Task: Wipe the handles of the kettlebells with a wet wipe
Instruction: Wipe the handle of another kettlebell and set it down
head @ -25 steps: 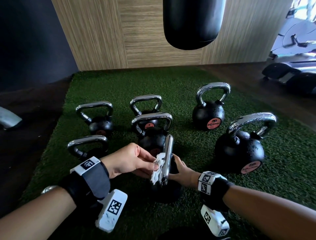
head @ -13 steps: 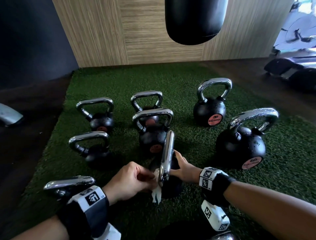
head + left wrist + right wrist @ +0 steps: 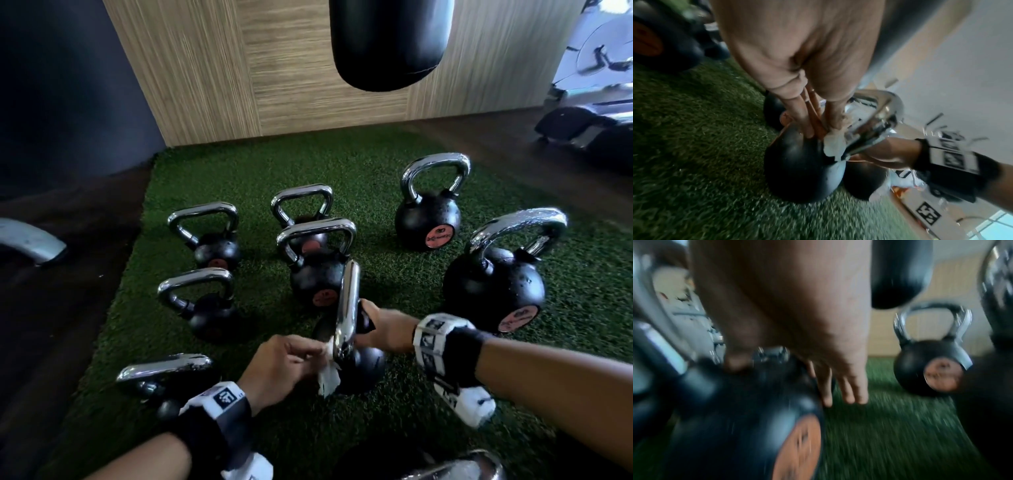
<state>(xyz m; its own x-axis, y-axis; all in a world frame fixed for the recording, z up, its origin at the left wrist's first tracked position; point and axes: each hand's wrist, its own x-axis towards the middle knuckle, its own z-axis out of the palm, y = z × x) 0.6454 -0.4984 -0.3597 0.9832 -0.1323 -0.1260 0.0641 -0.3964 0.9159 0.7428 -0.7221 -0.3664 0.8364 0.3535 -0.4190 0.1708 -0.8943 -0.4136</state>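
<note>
A black kettlebell (image 3: 364, 371) stands on the turf right in front of me, its chrome handle (image 3: 347, 305) seen edge-on. My left hand (image 3: 317, 356) pinches a crumpled white wet wipe (image 3: 328, 378) against the near lower end of that handle. In the left wrist view the wipe (image 3: 835, 143) is bunched between thumb and fingers (image 3: 807, 120) against the chrome handle (image 3: 877, 120). My right hand (image 3: 371, 320) rests on the kettlebell's right side, beside the handle. The blurred right wrist view shows its straight fingers (image 3: 842, 391) lying on the black ball (image 3: 740, 418).
Several more chrome-handled kettlebells stand on the green turf mat (image 3: 394, 178), the biggest (image 3: 493, 287) at the right, one (image 3: 164, 371) by my left wrist, another (image 3: 459, 466) at the bottom edge. A black punch bag (image 3: 390, 44) hangs ahead, before a wood wall.
My left hand has slid the wipe down the handle from mid-height to its near lower end. The right hand has stayed on the kettlebell.
</note>
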